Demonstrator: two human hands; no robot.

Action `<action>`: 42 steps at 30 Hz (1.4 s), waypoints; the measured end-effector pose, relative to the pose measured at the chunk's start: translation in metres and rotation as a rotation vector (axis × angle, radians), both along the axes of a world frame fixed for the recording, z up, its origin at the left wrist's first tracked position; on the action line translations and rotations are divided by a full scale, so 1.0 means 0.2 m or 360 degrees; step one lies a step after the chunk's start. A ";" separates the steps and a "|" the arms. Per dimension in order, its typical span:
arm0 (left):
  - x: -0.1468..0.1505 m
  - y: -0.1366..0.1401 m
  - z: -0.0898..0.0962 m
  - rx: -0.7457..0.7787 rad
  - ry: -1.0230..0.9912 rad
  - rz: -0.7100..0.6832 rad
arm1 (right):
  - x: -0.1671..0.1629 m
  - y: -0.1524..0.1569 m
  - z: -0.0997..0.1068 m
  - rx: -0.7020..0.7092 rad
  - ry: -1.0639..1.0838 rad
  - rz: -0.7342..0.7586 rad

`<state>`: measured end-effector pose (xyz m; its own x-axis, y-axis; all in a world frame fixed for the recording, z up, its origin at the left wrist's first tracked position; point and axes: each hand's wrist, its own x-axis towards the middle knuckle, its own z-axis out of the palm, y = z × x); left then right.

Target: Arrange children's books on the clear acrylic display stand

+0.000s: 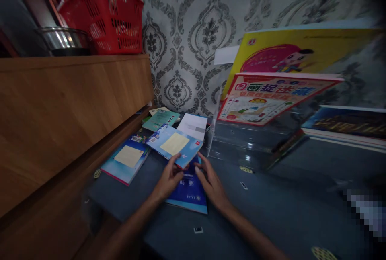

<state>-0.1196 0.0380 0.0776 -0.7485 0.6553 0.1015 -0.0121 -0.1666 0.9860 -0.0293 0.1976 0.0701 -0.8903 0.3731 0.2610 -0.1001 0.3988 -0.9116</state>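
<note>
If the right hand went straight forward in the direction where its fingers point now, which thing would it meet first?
Probably the near right edge of the light blue book; the right hand is so close that I cannot tell whether they already touch.

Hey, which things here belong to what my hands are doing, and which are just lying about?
Seemingly in use:
light blue book, at the left hand's fingers
dark blue book, partly beneath it
perhaps the clear stand

Probably just lying about:
red basket
metal pot
</note>
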 end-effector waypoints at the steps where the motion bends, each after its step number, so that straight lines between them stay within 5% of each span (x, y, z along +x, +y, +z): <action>1: 0.04 -0.01 0.00 -0.0058 0.0104 -0.0052 | -0.03 0.00 0.00 -0.0087 0.0013 -0.0001; 7: 0.18 -0.10 0.10 -0.0456 0.0530 -0.0348 | -0.09 0.06 -0.06 -0.0360 -0.0062 0.0062; 12: 0.05 -0.20 0.13 -0.0766 0.1300 0.0254 | -0.07 0.07 -0.08 -0.0515 -0.0110 0.0036; 15: -0.08 -0.28 0.09 -0.1040 0.1695 0.0170 | -0.06 0.04 -0.07 -0.0581 -0.0103 0.0007; 19: -0.19 -0.36 0.04 -0.1329 0.1705 -0.0156 | -0.03 0.00 -0.03 -0.0695 -0.0075 -0.0018; 27: -0.18 -0.35 0.06 -0.1433 0.1811 -0.0136 | 0.06 -0.09 0.05 -0.0831 -0.0055 -0.0113; 30: -0.19 -0.36 0.06 -0.1446 0.1901 -0.0137 | 0.12 -0.09 0.03 -0.0577 -0.0108 -0.0011; 36: -0.16 -0.42 0.03 -0.1375 0.2150 -0.0157 | 0.27 -0.05 0.08 0.0585 -0.0131 0.0090; 42: -0.15 -0.41 0.12 -0.1201 0.2250 -0.0039 | 0.38 -0.08 0.06 0.0636 0.0061 -0.0113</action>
